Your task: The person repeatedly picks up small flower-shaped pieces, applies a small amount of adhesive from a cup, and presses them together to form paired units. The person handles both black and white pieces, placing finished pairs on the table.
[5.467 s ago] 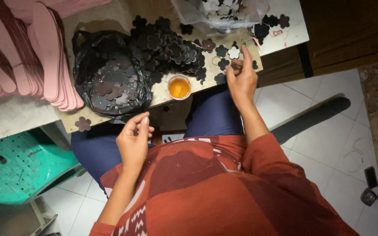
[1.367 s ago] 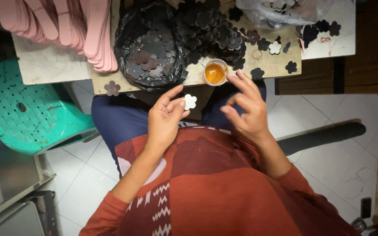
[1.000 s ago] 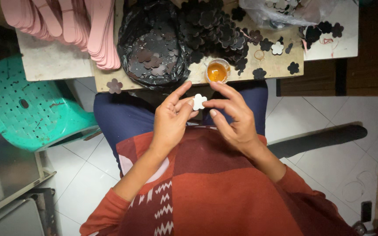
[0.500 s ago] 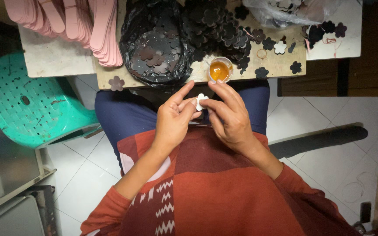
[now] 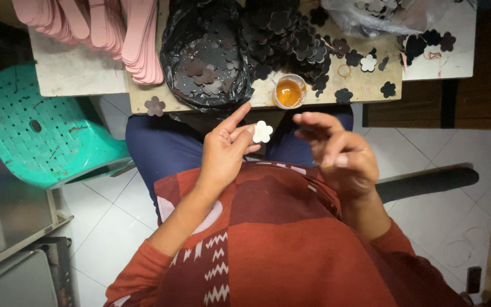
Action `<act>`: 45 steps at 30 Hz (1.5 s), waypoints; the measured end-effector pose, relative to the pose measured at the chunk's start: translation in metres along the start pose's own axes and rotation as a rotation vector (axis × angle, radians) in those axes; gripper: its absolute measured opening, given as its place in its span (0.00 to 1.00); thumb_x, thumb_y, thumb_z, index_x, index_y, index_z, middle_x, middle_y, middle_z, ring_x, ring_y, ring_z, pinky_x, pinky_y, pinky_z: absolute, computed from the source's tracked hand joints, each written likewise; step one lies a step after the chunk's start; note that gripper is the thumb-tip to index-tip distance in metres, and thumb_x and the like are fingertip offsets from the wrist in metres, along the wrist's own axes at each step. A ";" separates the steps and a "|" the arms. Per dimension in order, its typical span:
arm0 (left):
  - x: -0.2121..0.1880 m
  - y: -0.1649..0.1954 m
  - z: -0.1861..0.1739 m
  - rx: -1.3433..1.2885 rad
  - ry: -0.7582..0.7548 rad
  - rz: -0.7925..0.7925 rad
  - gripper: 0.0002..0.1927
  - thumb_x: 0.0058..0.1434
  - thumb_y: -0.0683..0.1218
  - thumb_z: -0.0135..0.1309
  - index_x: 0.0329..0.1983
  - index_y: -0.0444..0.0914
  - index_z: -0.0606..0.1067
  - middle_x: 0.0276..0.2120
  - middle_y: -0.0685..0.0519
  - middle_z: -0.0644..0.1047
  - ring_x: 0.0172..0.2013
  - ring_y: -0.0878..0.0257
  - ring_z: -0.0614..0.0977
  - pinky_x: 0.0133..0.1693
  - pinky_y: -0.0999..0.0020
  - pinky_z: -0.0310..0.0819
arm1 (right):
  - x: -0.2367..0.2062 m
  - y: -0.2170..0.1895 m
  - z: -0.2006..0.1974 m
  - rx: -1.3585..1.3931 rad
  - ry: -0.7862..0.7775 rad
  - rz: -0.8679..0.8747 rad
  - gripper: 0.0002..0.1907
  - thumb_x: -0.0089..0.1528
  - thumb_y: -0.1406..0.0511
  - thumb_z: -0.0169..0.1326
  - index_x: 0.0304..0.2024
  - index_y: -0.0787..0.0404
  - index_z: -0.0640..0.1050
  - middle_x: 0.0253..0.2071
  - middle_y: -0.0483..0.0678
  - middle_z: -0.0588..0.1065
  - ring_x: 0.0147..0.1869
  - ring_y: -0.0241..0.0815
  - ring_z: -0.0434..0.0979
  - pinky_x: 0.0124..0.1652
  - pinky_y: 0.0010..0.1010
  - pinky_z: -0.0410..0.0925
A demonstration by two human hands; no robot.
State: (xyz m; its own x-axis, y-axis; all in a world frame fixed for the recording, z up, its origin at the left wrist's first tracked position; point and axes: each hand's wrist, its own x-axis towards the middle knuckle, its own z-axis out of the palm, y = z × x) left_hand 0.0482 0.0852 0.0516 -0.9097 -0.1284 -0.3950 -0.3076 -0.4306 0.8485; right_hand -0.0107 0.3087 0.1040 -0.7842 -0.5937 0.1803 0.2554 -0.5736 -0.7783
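The white flower (image 5: pixel 262 132) sits pinched in the left hand's (image 5: pixel 227 152) fingertips, over the lap. The right hand (image 5: pixel 336 156) is beside it, fingers loosely apart and holding nothing. This looks like the gluing step (I think the glue cup (image 5: pixel 289 92) comes next). Dark flowers (image 5: pixel 282 34) cover the table (image 5: pixel 75 74); a green stool (image 5: pixel 35 128) stands on white tiles

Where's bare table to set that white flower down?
Two free patches: the pale tabletop below the pink strips, left of the black bag, and the white corner right of the last dark flowers. The middle, around the glue cup, is crowded. The left hand holds the white flower.
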 end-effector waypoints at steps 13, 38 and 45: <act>0.003 -0.008 -0.007 -0.091 -0.115 -0.150 0.33 0.67 0.42 0.52 0.75 0.36 0.60 0.48 0.48 0.82 0.35 0.68 0.82 0.38 0.74 0.81 | 0.016 0.036 0.017 -1.133 0.110 -0.155 0.30 0.59 0.77 0.65 0.63 0.63 0.73 0.45 0.52 0.81 0.49 0.41 0.83 0.51 0.27 0.73; 0.101 0.043 -0.090 1.157 0.650 0.397 0.13 0.50 0.45 0.69 0.40 0.42 0.83 0.42 0.48 0.78 0.47 0.47 0.77 0.49 0.53 0.70 | 0.009 0.050 0.014 -0.979 0.267 -0.005 0.28 0.62 0.77 0.61 0.65 0.66 0.71 0.47 0.50 0.80 0.54 0.38 0.81 0.58 0.29 0.72; 0.088 0.045 -0.088 0.705 0.494 0.522 0.10 0.59 0.39 0.60 0.44 0.37 0.80 0.38 0.54 0.84 0.40 0.63 0.86 0.42 0.68 0.79 | 0.011 0.054 0.017 -0.921 0.249 -0.017 0.28 0.63 0.77 0.61 0.65 0.66 0.71 0.47 0.50 0.80 0.53 0.37 0.81 0.57 0.28 0.73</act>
State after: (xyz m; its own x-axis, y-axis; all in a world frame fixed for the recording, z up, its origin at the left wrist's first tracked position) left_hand -0.0211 -0.0238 0.0243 -0.8096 -0.5747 0.1197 -0.1437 0.3918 0.9088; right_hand 0.0037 0.2620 0.0741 -0.9087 -0.3914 0.1451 -0.2193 0.1519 -0.9638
